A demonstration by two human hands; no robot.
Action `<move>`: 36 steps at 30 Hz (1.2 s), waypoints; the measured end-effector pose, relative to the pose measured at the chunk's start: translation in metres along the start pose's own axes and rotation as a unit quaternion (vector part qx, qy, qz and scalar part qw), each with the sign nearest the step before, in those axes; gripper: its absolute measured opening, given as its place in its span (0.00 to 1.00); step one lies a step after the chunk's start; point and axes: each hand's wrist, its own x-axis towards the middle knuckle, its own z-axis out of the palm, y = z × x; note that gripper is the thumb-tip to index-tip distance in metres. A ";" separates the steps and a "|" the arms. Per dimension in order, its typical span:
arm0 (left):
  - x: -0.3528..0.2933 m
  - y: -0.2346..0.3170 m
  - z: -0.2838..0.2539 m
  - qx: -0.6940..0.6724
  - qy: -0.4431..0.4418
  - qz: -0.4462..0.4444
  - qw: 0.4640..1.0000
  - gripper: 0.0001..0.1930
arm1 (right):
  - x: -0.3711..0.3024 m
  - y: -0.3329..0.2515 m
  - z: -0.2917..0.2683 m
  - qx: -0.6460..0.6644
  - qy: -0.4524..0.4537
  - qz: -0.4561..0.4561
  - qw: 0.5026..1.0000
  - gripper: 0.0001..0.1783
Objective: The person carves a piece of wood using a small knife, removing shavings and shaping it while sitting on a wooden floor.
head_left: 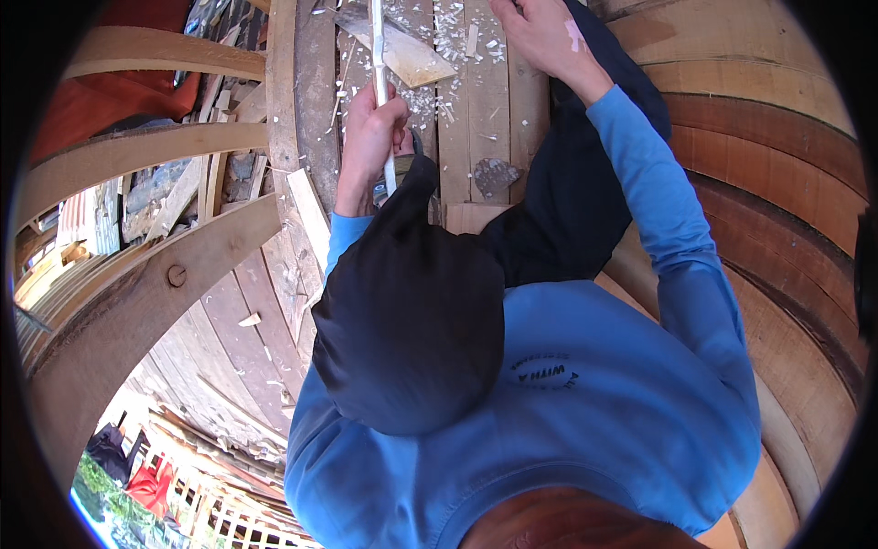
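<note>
The left hand (pixel 373 128) holds 1 slim white stick (pixel 378 50).

Timber ribs (pixel 151 279) are arching at left, curved planks (pixel 777 180) are lining the right, and red cloth (pixel 152 488) is hanging near foliage (pixel 99 494)

Positioned with 2 arms (pixel 649 183) directed forward: left hand (pixel 364 133) curled into a closed grip; right hand (pixel 541 41) farther forward, back facing up, partly cut off at upper view limit.
</note>
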 end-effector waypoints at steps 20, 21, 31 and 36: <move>0.007 -0.001 0.003 0.010 0.016 -0.034 0.999 0.05 | -0.032 -0.031 0.033 -0.089 -0.088 -0.100 0.987 0.37; 0.008 -0.001 0.001 0.004 0.017 -0.032 0.999 0.05 | -0.029 -0.031 0.036 -0.079 -0.084 -0.101 0.988 0.37; 0.004 0.008 0.002 0.020 0.034 -0.020 0.999 0.03 | -0.015 -0.029 0.046 -0.069 -0.043 -0.118 0.990 0.37; 0.001 0.011 0.005 0.047 0.050 -0.004 0.998 0.03 | -0.027 -0.040 0.043 -0.084 -0.075 -0.098 0.989 0.37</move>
